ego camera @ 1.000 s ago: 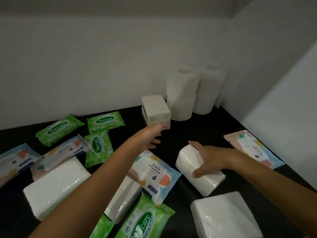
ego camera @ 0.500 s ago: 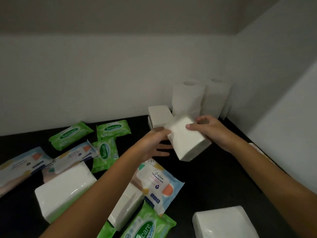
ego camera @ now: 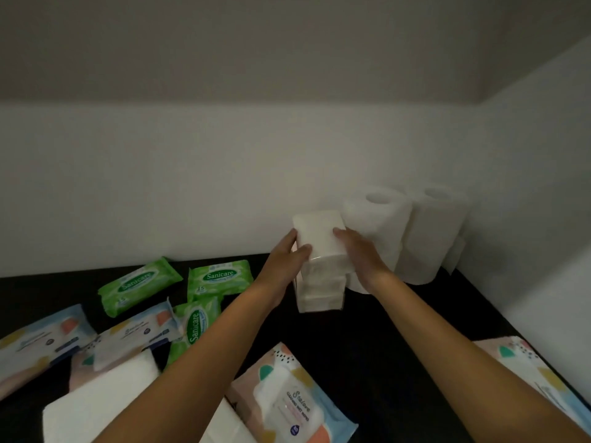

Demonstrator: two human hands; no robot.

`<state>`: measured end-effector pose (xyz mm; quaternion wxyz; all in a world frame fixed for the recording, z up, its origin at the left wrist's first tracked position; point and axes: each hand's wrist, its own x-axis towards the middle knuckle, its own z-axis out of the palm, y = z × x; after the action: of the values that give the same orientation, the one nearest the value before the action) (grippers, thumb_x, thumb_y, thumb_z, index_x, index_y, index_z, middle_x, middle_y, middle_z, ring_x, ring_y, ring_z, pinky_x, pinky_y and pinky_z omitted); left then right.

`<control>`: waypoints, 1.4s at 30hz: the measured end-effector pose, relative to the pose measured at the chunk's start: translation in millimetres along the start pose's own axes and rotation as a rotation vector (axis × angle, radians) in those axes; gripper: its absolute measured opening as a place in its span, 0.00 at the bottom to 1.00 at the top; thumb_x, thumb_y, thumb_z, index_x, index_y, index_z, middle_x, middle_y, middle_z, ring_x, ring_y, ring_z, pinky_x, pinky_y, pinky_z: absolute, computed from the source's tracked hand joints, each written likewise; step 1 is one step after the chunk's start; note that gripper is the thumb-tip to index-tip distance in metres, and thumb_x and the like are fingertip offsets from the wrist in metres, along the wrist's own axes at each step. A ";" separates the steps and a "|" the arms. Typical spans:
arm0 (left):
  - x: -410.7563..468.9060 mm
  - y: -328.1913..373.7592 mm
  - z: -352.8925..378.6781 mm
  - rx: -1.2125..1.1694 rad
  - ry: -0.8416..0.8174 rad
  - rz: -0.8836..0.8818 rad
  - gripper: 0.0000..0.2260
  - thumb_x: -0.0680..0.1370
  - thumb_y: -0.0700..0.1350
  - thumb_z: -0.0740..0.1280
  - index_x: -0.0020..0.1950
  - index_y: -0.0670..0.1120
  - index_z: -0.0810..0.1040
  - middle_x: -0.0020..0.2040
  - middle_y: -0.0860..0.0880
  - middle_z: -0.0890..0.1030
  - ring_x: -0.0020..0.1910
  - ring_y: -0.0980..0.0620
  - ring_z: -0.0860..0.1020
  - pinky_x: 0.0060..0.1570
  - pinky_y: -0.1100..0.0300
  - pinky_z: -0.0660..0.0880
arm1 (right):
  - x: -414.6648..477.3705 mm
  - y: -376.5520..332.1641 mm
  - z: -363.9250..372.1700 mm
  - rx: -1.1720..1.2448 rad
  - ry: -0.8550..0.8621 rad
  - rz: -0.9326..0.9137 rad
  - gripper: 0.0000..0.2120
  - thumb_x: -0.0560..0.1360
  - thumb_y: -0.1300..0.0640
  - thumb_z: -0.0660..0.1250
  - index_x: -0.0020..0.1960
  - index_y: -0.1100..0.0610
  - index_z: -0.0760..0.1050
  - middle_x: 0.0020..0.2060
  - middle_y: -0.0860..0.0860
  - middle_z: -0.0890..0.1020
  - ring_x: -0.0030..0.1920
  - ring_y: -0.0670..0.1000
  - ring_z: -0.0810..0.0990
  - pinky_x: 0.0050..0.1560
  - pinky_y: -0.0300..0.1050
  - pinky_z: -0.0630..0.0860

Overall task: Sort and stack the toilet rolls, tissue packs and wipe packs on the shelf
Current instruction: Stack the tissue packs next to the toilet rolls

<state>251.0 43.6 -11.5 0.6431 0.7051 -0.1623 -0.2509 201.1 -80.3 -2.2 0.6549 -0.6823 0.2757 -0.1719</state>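
Observation:
A white tissue pack [ego camera: 319, 233] sits on top of another white tissue pack [ego camera: 321, 290] on the black shelf [ego camera: 393, 340], near the back wall. My left hand [ego camera: 287, 255] grips the top pack's left side, thumb on its front. My right hand [ego camera: 358, 254] holds its right side. Just right of the stack stand toilet rolls [ego camera: 377, 225] two high, with a second column of toilet rolls [ego camera: 431, 238] in the corner. Green Sanicare wipe packs [ego camera: 220, 278] lie to the left.
Pastel wipe packs lie at the left [ego camera: 41, 340], front middle [ego camera: 287, 398] and right edge [ego camera: 537, 375]. A large white tissue pack [ego camera: 96, 398] lies at the front left under my left forearm. White walls close the back and right side.
Both hands carried the white tissue pack back and set it on the pack beside the toilet rolls. The camera view tilted up and moved closer.

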 end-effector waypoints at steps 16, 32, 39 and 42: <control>28.0 -9.9 -5.5 0.020 0.000 -0.127 0.25 0.80 0.48 0.60 0.76 0.52 0.58 0.71 0.48 0.69 0.66 0.49 0.71 0.64 0.55 0.68 | 16.7 24.5 13.8 -0.215 0.067 -0.066 0.20 0.82 0.52 0.49 0.62 0.64 0.70 0.52 0.57 0.75 0.50 0.53 0.72 0.43 0.38 0.60; -74.6 18.4 38.8 0.592 -0.216 0.190 0.23 0.80 0.45 0.60 0.74 0.50 0.61 0.74 0.49 0.63 0.72 0.51 0.63 0.67 0.61 0.61 | -104.8 31.4 -70.0 -0.524 0.018 0.079 0.24 0.80 0.46 0.53 0.73 0.55 0.61 0.70 0.53 0.69 0.68 0.54 0.70 0.65 0.44 0.65; -127.4 -38.3 82.5 0.854 -0.819 -0.024 0.20 0.80 0.48 0.59 0.72 0.51 0.66 0.70 0.49 0.70 0.67 0.51 0.71 0.63 0.61 0.65 | -190.7 82.4 -123.3 -0.556 0.021 0.307 0.22 0.79 0.49 0.57 0.72 0.53 0.63 0.68 0.56 0.71 0.65 0.54 0.72 0.66 0.47 0.68; -146.0 -64.1 93.4 0.985 -0.985 -0.101 0.24 0.79 0.55 0.59 0.74 0.50 0.63 0.74 0.50 0.65 0.70 0.51 0.68 0.69 0.61 0.62 | -220.1 101.2 -132.4 -0.556 0.024 0.411 0.22 0.79 0.48 0.58 0.71 0.53 0.63 0.68 0.55 0.70 0.66 0.54 0.72 0.68 0.49 0.68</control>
<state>72.5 54.7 -58.0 0.0877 0.7252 -0.4970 -0.4683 -66.7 -52.7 -63.4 0.4618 -0.7628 0.4512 0.0371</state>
